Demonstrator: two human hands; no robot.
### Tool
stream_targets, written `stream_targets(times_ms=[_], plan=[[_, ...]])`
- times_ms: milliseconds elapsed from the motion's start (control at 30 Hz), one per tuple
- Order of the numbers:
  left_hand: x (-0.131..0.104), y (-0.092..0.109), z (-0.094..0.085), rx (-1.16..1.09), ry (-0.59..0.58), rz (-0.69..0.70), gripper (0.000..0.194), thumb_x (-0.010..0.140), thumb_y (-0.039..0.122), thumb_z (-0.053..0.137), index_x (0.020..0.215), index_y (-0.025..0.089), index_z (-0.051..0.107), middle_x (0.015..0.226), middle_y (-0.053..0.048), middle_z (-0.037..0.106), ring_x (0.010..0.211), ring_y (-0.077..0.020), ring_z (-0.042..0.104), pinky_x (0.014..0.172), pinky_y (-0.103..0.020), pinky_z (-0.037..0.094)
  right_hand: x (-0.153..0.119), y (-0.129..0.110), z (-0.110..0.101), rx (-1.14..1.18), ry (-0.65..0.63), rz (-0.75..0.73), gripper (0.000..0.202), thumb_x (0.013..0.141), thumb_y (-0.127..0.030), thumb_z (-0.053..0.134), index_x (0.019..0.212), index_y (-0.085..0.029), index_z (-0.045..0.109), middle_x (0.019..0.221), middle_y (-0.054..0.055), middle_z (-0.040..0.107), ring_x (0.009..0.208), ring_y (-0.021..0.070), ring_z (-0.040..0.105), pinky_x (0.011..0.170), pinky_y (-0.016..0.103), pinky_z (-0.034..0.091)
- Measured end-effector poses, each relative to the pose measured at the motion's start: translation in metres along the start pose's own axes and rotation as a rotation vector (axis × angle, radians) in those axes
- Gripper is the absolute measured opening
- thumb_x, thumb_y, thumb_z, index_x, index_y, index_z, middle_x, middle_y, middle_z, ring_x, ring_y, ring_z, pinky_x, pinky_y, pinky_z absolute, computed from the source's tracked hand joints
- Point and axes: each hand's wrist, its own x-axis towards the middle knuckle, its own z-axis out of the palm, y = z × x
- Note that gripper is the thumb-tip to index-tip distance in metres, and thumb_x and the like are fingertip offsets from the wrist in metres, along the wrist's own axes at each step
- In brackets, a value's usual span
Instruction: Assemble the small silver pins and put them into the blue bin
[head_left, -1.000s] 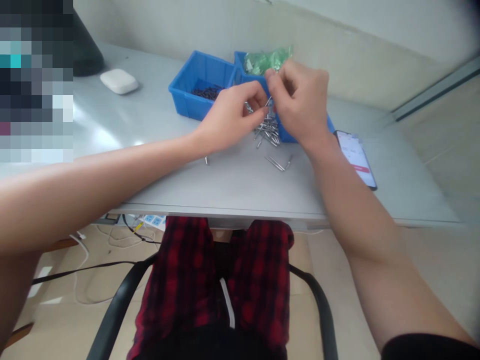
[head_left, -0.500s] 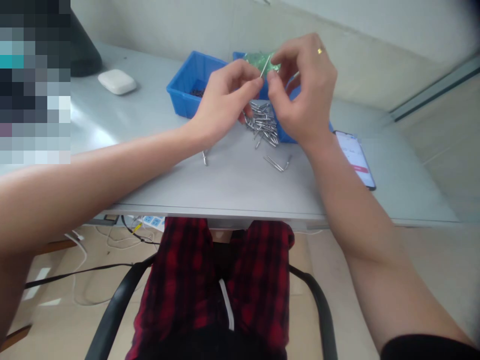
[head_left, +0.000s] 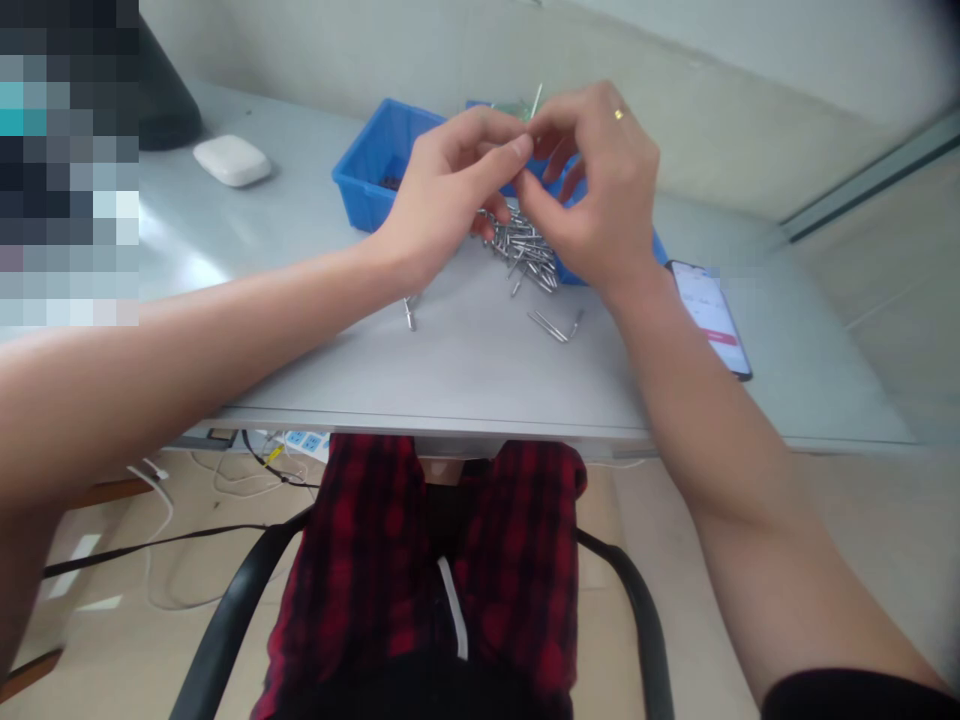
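Observation:
My left hand [head_left: 442, 190] has its thumb and forefinger pinched on a thin metal pin [head_left: 536, 100], whose shaft sticks up past the fingertips. My right hand [head_left: 600, 190], with a gold ring, meets it there; its fingertips are closed at the pin's lower end, and what exactly they grip is hidden. Below both hands a pile of silver metal pins [head_left: 529, 250] lies on the grey table [head_left: 465, 370]. A few loose pins [head_left: 551, 325] are nearer the front, and another small one [head_left: 409, 314] lies beneath my left wrist.
A blue bin [head_left: 360, 190] with small dark parts stands behind my left hand. More blue bins [head_left: 574, 268], one with green wrapping [head_left: 514, 110], are partly hidden. A phone [head_left: 712, 320] lies right, a white case [head_left: 232, 161] left.
My right hand has moved slightly left and down, so the fingertips of both hands now meet. The pin stands more upright, with its lower part covered.

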Motion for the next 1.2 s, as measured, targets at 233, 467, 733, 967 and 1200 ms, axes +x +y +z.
stream_targets(times_ms=[233,467,733,967,1200], plan=[[0.0020,-0.0055,0.0000,-0.018,0.032,0.006,0.051,0.112,0.070,0.056,0.134,0.029,0.077,0.149,-0.011,0.079,0.111,-0.0265,0.081,0.089,-0.052,0.067,0.0005,0.0017,-0.0013,-0.107,0.005,-0.021,0.026,0.110,-0.020,0.052,0.106,-0.040,0.067,0.110,0.003,0.081,0.104,0.0328,0.079,0.085,0.049,0.062],[0.0026,-0.0076,0.0011,-0.027,0.049,0.014,0.033,0.108,0.056,0.062,0.118,0.026,0.073,0.136,-0.012,0.081,0.103,-0.0233,0.079,0.085,-0.049,0.067,0.0016,0.0037,-0.0003,-0.113,-0.017,0.032,0.019,0.108,-0.025,0.055,0.104,-0.039,0.068,0.112,0.005,0.082,0.105,0.0357,0.077,0.090,0.053,0.062],[0.0018,-0.0046,0.0021,-0.132,0.039,0.066,0.029,0.092,0.057,0.077,0.094,0.029,0.068,0.109,-0.006,0.081,0.083,-0.0160,0.067,0.080,-0.050,0.064,0.0006,0.0006,-0.0017,0.003,0.013,-0.020,0.017,0.109,-0.023,0.053,0.099,-0.037,0.057,0.106,0.004,0.079,0.099,0.0307,0.079,0.084,0.047,0.061],[0.0033,-0.0052,0.0045,-0.095,0.094,0.090,0.059,0.078,0.086,0.078,0.093,0.030,0.069,0.107,-0.007,0.083,0.083,-0.0208,0.071,0.076,-0.050,0.065,0.0016,0.0003,0.0003,0.125,0.057,-0.042,0.012,0.098,-0.029,0.058,0.095,-0.035,0.048,0.094,0.000,0.074,0.077,0.0256,0.071,0.070,0.043,0.056],[-0.0004,-0.0004,-0.0005,-0.054,0.046,0.072,0.039,0.097,0.064,0.067,0.103,0.026,0.074,0.118,-0.014,0.085,0.093,-0.0261,0.077,0.089,-0.055,0.068,0.0026,0.0025,-0.0040,0.251,-0.034,-0.013,0.019,0.098,-0.035,0.065,0.088,-0.034,0.049,0.089,-0.001,0.071,0.081,0.0257,0.073,0.072,0.044,0.059]])
